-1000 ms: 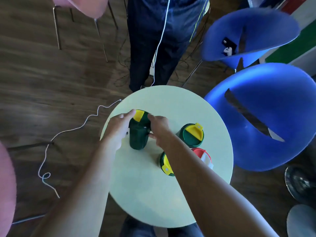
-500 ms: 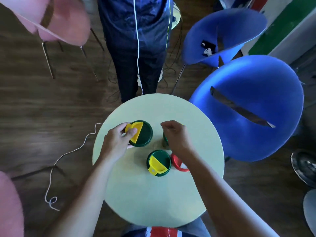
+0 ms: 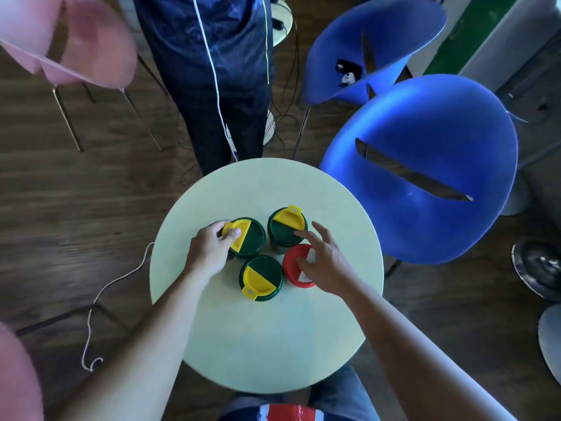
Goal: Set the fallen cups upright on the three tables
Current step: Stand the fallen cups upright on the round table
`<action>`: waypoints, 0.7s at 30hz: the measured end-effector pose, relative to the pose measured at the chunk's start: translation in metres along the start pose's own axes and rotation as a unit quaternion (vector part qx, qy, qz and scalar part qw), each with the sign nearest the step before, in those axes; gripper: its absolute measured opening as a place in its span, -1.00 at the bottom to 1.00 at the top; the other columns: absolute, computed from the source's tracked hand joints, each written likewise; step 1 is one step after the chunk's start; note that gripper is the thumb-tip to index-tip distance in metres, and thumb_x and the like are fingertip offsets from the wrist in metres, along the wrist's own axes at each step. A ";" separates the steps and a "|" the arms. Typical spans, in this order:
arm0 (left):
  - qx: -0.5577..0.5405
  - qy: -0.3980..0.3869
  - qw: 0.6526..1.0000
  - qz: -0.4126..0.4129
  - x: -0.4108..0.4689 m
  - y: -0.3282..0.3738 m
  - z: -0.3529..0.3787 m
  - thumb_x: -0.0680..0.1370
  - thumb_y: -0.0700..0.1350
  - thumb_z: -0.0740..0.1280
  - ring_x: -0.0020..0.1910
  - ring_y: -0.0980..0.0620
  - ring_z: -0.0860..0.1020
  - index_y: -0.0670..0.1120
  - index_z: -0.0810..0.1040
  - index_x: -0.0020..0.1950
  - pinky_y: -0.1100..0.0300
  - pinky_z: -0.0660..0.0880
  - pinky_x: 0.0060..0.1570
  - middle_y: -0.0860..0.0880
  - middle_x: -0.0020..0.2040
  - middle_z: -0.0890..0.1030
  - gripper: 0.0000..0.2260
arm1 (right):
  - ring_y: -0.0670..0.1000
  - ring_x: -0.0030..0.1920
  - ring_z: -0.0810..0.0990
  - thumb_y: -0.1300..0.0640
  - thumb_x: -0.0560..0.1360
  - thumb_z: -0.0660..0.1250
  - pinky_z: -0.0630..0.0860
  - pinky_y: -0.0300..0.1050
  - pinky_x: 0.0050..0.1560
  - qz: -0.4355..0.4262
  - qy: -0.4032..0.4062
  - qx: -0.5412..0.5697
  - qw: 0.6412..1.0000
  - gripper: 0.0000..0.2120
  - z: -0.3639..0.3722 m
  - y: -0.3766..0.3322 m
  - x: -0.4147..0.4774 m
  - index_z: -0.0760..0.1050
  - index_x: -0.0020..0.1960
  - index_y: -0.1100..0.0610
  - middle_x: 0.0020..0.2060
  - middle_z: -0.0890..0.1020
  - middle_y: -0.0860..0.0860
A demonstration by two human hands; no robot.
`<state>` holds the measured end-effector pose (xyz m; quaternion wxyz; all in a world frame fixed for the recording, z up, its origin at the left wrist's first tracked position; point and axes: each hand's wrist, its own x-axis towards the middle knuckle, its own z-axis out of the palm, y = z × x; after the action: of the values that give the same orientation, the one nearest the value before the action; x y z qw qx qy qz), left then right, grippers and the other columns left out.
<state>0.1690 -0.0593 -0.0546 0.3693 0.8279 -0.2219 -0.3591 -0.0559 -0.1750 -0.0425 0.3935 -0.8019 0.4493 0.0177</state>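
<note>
Several lidded cups stand upright and close together on a round pale green table (image 3: 267,338). My left hand (image 3: 209,249) grips the left green cup (image 3: 250,238) by its side, thumb on the yellow lid flap. A second green cup (image 3: 285,227) stands behind on the right, and a third green cup (image 3: 262,278) stands nearest me. My right hand (image 3: 324,262) hovers with fingers spread over the red cup (image 3: 293,268), its fingertips close to the second green cup and holding nothing.
A person in dark trousers (image 3: 218,86) stands at the table's far edge, with a white cable (image 3: 115,281) trailing to the floor on the left. Two blue chairs (image 3: 425,171) crowd the right side. Pink chairs (image 3: 60,41) sit at the left.
My left hand has tipped its green cup from lying down to upright and still grips it. My right hand has let go and moved right, over the red cup.
</note>
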 end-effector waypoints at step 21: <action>0.077 -0.036 0.996 0.013 0.000 0.010 0.003 0.60 0.08 0.34 0.23 -0.08 0.57 0.05 0.47 0.37 -0.02 0.49 0.26 -0.02 0.22 0.61 -0.65 | 0.09 0.35 0.44 0.12 0.51 0.32 0.41 -0.07 0.28 -0.039 -0.010 0.012 0.999 -0.49 -0.004 0.007 0.004 0.35 0.44 -0.07 0.43 0.34 0.02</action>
<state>0.1662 -0.0673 -0.0480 0.3009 0.8373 -0.2730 -0.3658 -0.0597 -0.1826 -0.0451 0.4082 -0.8138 0.4137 0.0052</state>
